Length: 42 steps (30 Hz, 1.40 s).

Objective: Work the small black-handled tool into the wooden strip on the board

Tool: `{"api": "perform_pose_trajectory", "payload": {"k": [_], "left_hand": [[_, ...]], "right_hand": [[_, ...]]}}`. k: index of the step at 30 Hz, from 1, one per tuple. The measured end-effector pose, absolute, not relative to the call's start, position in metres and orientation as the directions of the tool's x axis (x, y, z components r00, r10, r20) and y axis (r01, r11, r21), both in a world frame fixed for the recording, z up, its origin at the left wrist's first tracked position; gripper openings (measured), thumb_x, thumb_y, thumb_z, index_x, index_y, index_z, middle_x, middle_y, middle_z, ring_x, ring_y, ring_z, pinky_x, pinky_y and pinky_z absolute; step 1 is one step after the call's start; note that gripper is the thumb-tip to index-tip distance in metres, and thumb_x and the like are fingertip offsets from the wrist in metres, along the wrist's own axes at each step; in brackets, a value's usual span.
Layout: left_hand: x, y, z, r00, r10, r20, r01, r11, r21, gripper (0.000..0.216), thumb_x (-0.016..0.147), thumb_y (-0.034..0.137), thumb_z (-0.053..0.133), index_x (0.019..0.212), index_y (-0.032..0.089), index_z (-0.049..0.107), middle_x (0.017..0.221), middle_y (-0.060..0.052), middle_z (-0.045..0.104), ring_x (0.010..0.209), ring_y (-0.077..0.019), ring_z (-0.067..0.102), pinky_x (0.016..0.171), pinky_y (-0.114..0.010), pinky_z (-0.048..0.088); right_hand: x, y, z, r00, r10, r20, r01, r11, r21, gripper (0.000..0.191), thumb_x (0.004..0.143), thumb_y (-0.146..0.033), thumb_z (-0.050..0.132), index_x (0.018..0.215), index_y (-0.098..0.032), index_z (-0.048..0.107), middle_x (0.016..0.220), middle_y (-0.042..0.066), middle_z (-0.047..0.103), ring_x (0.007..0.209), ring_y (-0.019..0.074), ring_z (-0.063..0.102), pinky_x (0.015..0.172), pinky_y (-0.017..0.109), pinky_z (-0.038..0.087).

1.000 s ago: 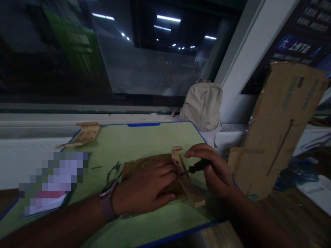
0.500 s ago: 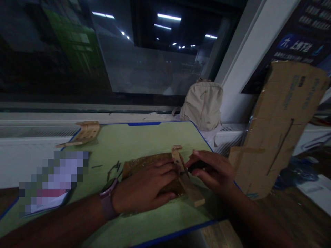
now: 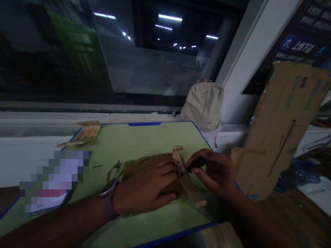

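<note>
My left hand [image 3: 147, 187], with a watch at its wrist, lies flat on a brown, shiny wrapped panel [image 3: 178, 189]. Its fingers are stretched out, and the fingertips rest against a narrow wooden piece [image 3: 192, 191] with a curved far end and dark holes. At the right side of this piece, my right hand [image 3: 214, 170] grips a short dark-handled screwdriver [image 3: 198, 164] between thumb and fingers. Its tip points left at the wood; whether it sits in a screw is too dark to tell. Several thin dark metal pieces [image 3: 113, 169] lie left of the panel.
A second curved wooden part [image 3: 89, 132] rests at the far left of the green table [image 3: 139, 137]. A blurred-out sheet [image 3: 57, 182] lies nearer. A beige backpack [image 3: 203, 105] stands behind the table, and a tall cardboard box [image 3: 289, 127] leans at right.
My right hand has turned slightly at the wrist, and the dark handle shows more between its fingers. My left hand stays put on the panel and wood.
</note>
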State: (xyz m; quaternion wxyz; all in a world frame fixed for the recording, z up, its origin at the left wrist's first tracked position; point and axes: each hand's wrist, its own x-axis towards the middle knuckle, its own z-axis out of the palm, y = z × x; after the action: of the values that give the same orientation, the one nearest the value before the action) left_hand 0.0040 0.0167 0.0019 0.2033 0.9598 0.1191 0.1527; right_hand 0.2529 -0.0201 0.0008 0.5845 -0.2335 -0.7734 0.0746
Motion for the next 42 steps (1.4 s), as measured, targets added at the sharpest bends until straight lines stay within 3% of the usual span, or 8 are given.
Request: {"api": "perform_pose_trajectory", "payload": {"k": [6, 12, 20, 24, 28, 36, 39, 42], "left_hand": [[0.0049, 0.0153, 0.0041, 0.922, 0.298, 0.247, 0.172, -0.887, 0.428, 0.039, 0.103, 0.029, 0.073, 0.138, 0.013, 0.065, 0.146, -0.018, 0.067, 0.146, -0.0372, 0.056, 0.127, -0.055, 0.045], [0.0056, 0.0148, 0.0039, 0.92, 0.293, 0.26, 0.161, -0.887, 0.432, 0.042, 0.103, 0.027, 0.074, 0.141, 0.014, 0.062, 0.148, -0.016, 0.066, 0.147, -0.0348, 0.056, 0.128, -0.052, 0.043], [0.0051, 0.0156, 0.0038, 0.922, 0.303, 0.239, 0.179, -0.885, 0.43, 0.038, 0.104, 0.031, 0.073, 0.137, 0.013, 0.065, 0.146, -0.018, 0.067, 0.143, -0.0367, 0.057, 0.125, -0.053, 0.047], [0.0058, 0.0157, 0.0021, 0.921, 0.299, 0.251, 0.174, -0.889, 0.424, 0.041, 0.103, 0.03, 0.075, 0.138, 0.011, 0.064, 0.147, -0.018, 0.066, 0.143, -0.0373, 0.058, 0.124, -0.054, 0.046], [0.0057, 0.016, 0.0024, 0.921, 0.297, 0.254, 0.163, -0.883, 0.441, 0.042, 0.103, 0.029, 0.076, 0.139, 0.012, 0.064, 0.145, -0.017, 0.067, 0.142, -0.0358, 0.058, 0.125, -0.053, 0.046], [0.0049, 0.0162, 0.0029, 0.914, 0.298, 0.275, 0.155, -0.883, 0.442, 0.04, 0.104, 0.031, 0.073, 0.14, 0.014, 0.064, 0.146, -0.017, 0.067, 0.144, -0.0356, 0.058, 0.125, -0.053, 0.047], [0.0046, 0.0158, 0.0029, 0.915, 0.3, 0.269, 0.162, -0.885, 0.437, 0.044, 0.103, 0.03, 0.074, 0.142, 0.013, 0.063, 0.148, -0.017, 0.066, 0.145, -0.0367, 0.057, 0.125, -0.054, 0.046], [0.0048, 0.0148, 0.0041, 0.917, 0.301, 0.26, 0.163, -0.882, 0.443, 0.043, 0.103, 0.03, 0.074, 0.141, 0.013, 0.063, 0.148, -0.017, 0.066, 0.145, -0.0363, 0.057, 0.126, -0.054, 0.045]], "right_hand": [[0.2559, -0.016, -0.0003, -0.189, 0.408, 0.893, 0.31, 0.888, -0.34, 0.042, 0.099, -0.038, 0.079, 0.139, -0.03, 0.069, 0.09, 0.006, 0.076, 0.076, 0.0226, 0.074, 0.06, 0.035, 0.062], [0.2504, -0.0243, 0.003, -0.208, 0.527, 0.824, 0.16, 0.849, -0.503, 0.035, 0.111, -0.021, 0.056, 0.143, -0.03, 0.067, 0.114, 0.01, 0.082, 0.107, 0.0243, 0.082, 0.088, 0.045, 0.069], [0.2551, -0.0177, 0.0026, -0.104, 0.436, 0.894, 0.264, 0.879, -0.398, 0.042, 0.089, -0.015, 0.087, 0.125, -0.032, 0.073, 0.091, 0.002, 0.073, 0.077, 0.02, 0.072, 0.063, 0.033, 0.06], [0.2543, -0.018, 0.0002, -0.126, 0.442, 0.888, 0.28, 0.875, -0.396, 0.032, 0.101, -0.028, 0.074, 0.133, -0.029, 0.072, 0.107, 0.009, 0.076, 0.094, 0.0247, 0.076, 0.069, 0.038, 0.064], [0.2487, -0.0217, 0.0006, -0.186, 0.529, 0.828, 0.18, 0.847, -0.5, 0.034, 0.109, -0.017, 0.058, 0.139, -0.031, 0.066, 0.116, 0.01, 0.079, 0.105, 0.0242, 0.08, 0.08, 0.042, 0.069], [0.256, -0.0213, 0.0055, -0.127, 0.395, 0.91, 0.373, 0.869, -0.325, 0.04, 0.09, -0.015, 0.084, 0.124, -0.032, 0.072, 0.092, 0.002, 0.072, 0.075, 0.0191, 0.071, 0.06, 0.031, 0.06], [0.2554, -0.0228, 0.0054, -0.154, 0.408, 0.9, 0.353, 0.874, -0.335, 0.029, 0.101, -0.029, 0.073, 0.13, -0.028, 0.073, 0.102, 0.008, 0.075, 0.087, 0.0233, 0.074, 0.068, 0.037, 0.064], [0.251, -0.0241, 0.0056, -0.174, 0.488, 0.855, 0.268, 0.859, -0.436, 0.03, 0.108, -0.023, 0.06, 0.136, -0.029, 0.07, 0.115, 0.011, 0.078, 0.101, 0.025, 0.079, 0.08, 0.043, 0.068]]}}
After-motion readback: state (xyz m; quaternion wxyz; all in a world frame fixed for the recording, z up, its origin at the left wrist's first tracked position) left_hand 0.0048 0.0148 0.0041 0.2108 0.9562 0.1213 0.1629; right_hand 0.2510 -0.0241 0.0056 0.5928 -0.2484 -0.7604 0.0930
